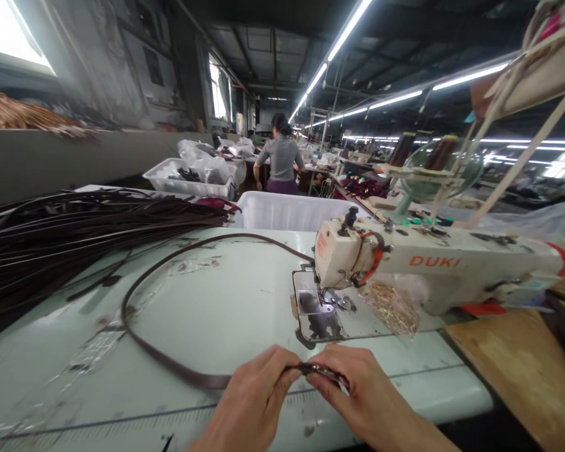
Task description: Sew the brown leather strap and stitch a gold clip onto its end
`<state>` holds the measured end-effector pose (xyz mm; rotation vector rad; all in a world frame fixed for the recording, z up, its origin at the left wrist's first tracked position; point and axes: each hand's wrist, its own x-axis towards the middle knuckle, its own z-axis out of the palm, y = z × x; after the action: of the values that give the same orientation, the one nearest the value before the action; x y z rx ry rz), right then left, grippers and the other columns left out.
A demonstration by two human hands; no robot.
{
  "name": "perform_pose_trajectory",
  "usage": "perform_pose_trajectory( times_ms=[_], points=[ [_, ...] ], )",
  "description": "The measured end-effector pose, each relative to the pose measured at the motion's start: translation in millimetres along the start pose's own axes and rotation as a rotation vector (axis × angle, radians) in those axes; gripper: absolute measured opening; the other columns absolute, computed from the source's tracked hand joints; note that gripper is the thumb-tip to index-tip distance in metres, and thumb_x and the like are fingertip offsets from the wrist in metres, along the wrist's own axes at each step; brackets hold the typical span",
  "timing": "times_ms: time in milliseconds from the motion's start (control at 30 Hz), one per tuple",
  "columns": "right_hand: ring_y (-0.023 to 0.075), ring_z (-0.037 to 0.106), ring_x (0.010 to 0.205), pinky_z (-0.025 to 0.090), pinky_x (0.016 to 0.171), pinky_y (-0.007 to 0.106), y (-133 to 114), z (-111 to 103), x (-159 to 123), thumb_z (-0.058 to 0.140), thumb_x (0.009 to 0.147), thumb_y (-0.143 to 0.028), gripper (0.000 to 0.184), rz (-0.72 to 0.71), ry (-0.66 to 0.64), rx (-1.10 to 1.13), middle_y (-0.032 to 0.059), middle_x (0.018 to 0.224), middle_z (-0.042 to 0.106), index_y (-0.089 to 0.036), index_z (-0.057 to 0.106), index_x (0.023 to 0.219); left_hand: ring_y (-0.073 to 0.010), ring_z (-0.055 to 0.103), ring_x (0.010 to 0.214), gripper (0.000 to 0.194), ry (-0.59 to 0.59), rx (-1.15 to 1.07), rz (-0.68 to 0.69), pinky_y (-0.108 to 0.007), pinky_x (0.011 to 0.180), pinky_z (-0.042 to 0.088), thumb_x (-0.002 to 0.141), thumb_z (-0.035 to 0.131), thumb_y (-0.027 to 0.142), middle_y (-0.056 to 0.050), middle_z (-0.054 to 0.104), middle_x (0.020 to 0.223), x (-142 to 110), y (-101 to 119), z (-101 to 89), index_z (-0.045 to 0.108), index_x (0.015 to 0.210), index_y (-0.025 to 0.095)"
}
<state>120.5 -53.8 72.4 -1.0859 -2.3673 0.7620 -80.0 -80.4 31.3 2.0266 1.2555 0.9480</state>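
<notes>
The pale worktable (226,301) fills the foreground, a ruled scale (145,419) running along its near side. On its right stands the sewing machine (433,263), its needle area beyond the hands and not in use by either of them. A heap of dark straps (75,232) covers the left rear of the table, and a white bin (292,212) sits behind the far edge.

One brown strap (188,375) lies in a wide loop on the table: it runs leftward from the left hand (258,389), curves round and passes behind the machine's head, where its far stretch is lost to view. The left hand pinches the strap between thumb and fingers; the right hand (362,383) is close beside it, clasping a small dark piece (327,371) with a metallic glint.

The step in hand looks like close finger work at this near end, and I judge the next move to call for a firm left pinch and fine control from the right thumb and forefinger. The fingers cover most of the join, and the wrists run out at the bottom edge; the glinting piece may be a fitting or a slim tool, too hidden to tell
</notes>
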Motion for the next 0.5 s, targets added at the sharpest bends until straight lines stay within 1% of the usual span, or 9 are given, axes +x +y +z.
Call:
perform_pose_trajectory(
  times_ms=[33,133,200,267,367,500],
  points=[
    [0.0151,0.056,0.070,0.038,0.064,0.026,2,1,1,0.046,0.097,-0.032,0.023,-0.005,-0.016,-0.007,0.0002,0.076,0.061,-0.021,0.064,0.088,-0.0106,0.057,0.074,0.020,-0.007,0.020,0.012,-0.019,0.068,0.038,0.100,0.036,0.026,0.004,0.060,0.085,-1,1,-0.1,0.055,0.095,0.026],
    [0.0149,0.055,0.070,0.038,0.065,0.025,8,0,1,0.047,0.096,-0.028,0.020,-0.038,-0.092,-0.029,0.0005,0.078,0.061,-0.020,0.060,0.085,-0.0120,0.057,0.076,0.023,-0.082,0.102,0.021,-0.021,0.068,0.038,0.100,0.033,0.023,0.003,0.059,0.087,-1,7,-1.8,0.056,0.099,0.026],
    [0.0147,0.054,0.069,0.037,0.064,0.025,11,-3,1,0.048,0.096,-0.029,0.019,-0.054,-0.133,-0.026,0.0001,0.079,0.060,-0.019,0.060,0.085,-0.0121,0.057,0.077,0.025,-0.127,0.116,0.012,-0.020,0.069,0.037,0.099,0.034,0.021,0.003,0.059,0.085,2,13,-4.7,0.059,0.096,0.025],
    [0.0143,0.053,0.068,0.036,0.063,0.025,13,-8,0,0.048,0.096,-0.033,0.022,-0.062,-0.143,-0.002,-0.0008,0.076,0.059,-0.020,0.059,0.082,-0.0110,0.057,0.078,0.024,-0.155,0.082,0.001,-0.019,0.070,0.038,0.098,0.038,0.020,0.003,0.060,0.083,8,21,-7.8,0.061,0.093,0.024],
    [0.0130,0.049,0.063,0.032,0.059,0.025,17,-14,-4,0.048,0.096,-0.037,0.031,-0.065,-0.081,0.042,-0.0029,0.067,0.053,-0.019,0.054,0.072,-0.0092,0.059,0.080,0.019,-0.152,0.019,-0.034,-0.016,0.073,0.038,0.094,0.047,0.018,0.006,0.065,0.085,19,32,-8.3,0.065,0.092,0.025],
    [0.0107,0.041,0.056,0.026,0.054,0.024,31,-15,-12,0.051,0.094,-0.036,0.037,-0.048,0.038,0.111,-0.0056,0.060,0.041,-0.019,0.043,0.062,-0.0100,0.060,0.075,0.014,-0.137,0.006,-0.140,-0.016,0.069,0.039,0.088,0.056,0.018,0.006,0.067,0.084,36,39,1.9,0.068,0.091,0.023]
  ],
)
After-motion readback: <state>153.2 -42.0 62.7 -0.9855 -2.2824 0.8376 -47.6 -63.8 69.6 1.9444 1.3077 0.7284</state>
